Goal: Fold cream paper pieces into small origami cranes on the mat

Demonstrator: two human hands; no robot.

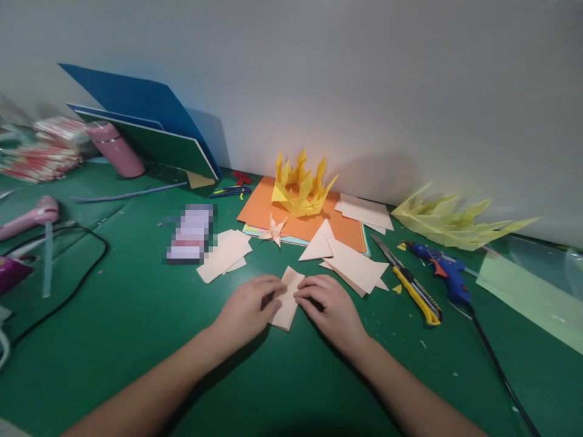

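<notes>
Left hand (248, 306): curled, pinching peach paper strip (288, 298) | right hand (328, 306): curled, pinching same strip

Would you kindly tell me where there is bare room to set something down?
Bare mat lies between the black cable and the left hand, and between the right hand and the cord. Behind the hands, paper pieces crowd it.

The folded paper (286, 297) sits dead center on the counter (136, 315), held between the left hand (248, 309) and the right hand (332, 309). Above it in the frame, a spiky paper crown (300, 185) stands on a sheet pile (259, 209) by the wall. The utility knife (412, 285) and glue gun (444, 270) lie side by side at right, and boards (146, 121) lean upper left.
</notes>
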